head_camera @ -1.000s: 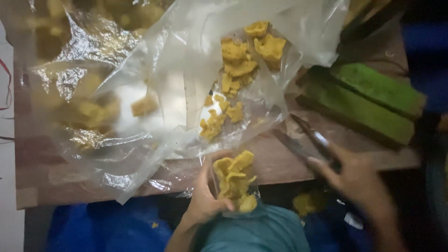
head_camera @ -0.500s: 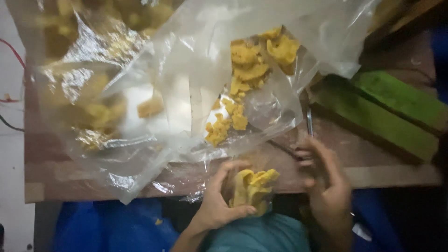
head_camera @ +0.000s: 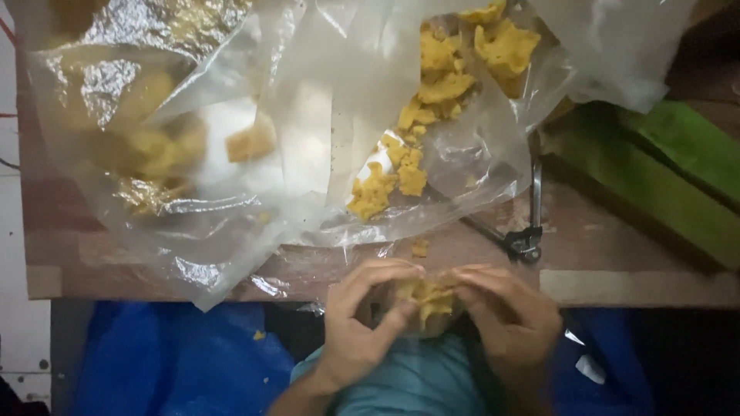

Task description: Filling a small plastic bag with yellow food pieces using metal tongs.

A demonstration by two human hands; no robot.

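Between both hands [head_camera: 443, 323], yellow chips pouch [head_camera: 428, 302] upright

Clear plastic bags [head_camera: 254, 154] at 11 o'clock were thin, crinkled and glossy, catching glare. Yellow chips [head_camera: 432, 85] at 12 looked dry, rough and matt, same as the clump [head_camera: 429, 299] between the left hand [head_camera: 362, 323] and right hand [head_camera: 509, 320]. Table [head_camera: 617, 246] was worn brown wood, dull finish. Tongs [head_camera: 528, 231] at 2 were shiny metal. Green blocks [head_camera: 663, 177] at 3 looked smooth, matt. Blue sheet [head_camera: 177, 362] at 8 looked plastic, slight sheen.
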